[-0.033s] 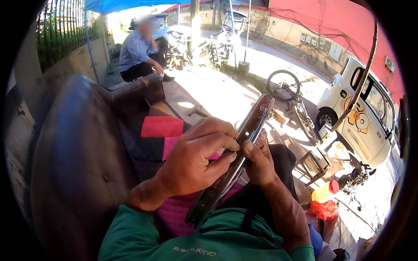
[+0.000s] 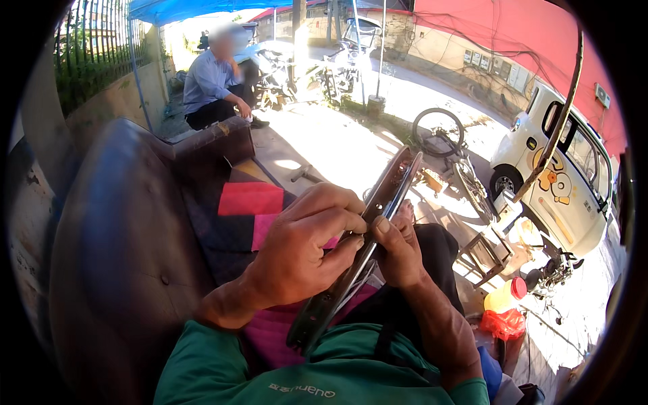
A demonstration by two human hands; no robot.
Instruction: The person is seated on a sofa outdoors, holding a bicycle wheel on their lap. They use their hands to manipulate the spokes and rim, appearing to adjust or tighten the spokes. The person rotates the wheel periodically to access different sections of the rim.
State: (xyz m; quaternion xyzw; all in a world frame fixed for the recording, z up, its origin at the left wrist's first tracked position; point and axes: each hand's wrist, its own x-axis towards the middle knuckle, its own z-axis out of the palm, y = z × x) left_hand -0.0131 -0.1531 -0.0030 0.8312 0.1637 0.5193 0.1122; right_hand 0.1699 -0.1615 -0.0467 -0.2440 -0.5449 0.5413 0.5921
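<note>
A metal bicycle wheel rim [image 2: 317, 317] stands edge-on and tilted across my lap, with a few thin spokes [image 2: 358, 287] showing below its right side. My right hand [image 2: 398, 253] grips the rim from the right, its thumb pressed on the edge and the other fingers mostly hidden behind. From the left, my left hand [image 2: 307, 243] reaches over the rim's outer channel. Its thumb and fingertips are pinched together there, touching the rim; anything small between them is hidden.
I sit on a brown padded sofa [image 2: 115, 263] with red and dark cloth. Someone in a light blue shirt [image 2: 209, 81] sits beyond its arm. To the right are a bicycle wheel [image 2: 439, 113], a wooden stool [image 2: 482, 260], a yellow red-lidded container [image 2: 503, 297] and a white van [image 2: 574, 182].
</note>
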